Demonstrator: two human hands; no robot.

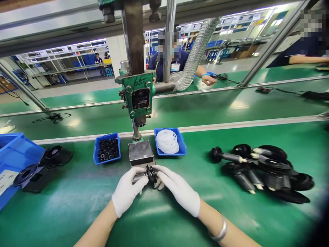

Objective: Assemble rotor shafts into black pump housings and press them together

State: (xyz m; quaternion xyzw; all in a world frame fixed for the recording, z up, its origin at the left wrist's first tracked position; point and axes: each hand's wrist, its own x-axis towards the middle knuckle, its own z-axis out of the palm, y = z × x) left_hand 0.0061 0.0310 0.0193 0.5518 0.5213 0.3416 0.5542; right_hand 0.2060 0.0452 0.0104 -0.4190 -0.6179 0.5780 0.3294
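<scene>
Between my two gloved hands, just in front of the press base block, I am holding a small black part with a metal shaft low over the green bench mat. My left hand is pinching the shaft end with fingers closed around it; my right hand is gripping the black disc end, fingers pressed together on it. I am judging this as an assembly step, with the part being fitted or aligned before pressing; the next move would call for a steady, square seating of the part on the block under the ram. Flanking the block, a blue bin of black rings is sitting to the left and a blue bin of white rings to the right. A pile of black shafted parts is lying well apart on the right. On the green press head, handwritten figures are reading roughly "65"; the nameplate text is too small to read.
</scene>
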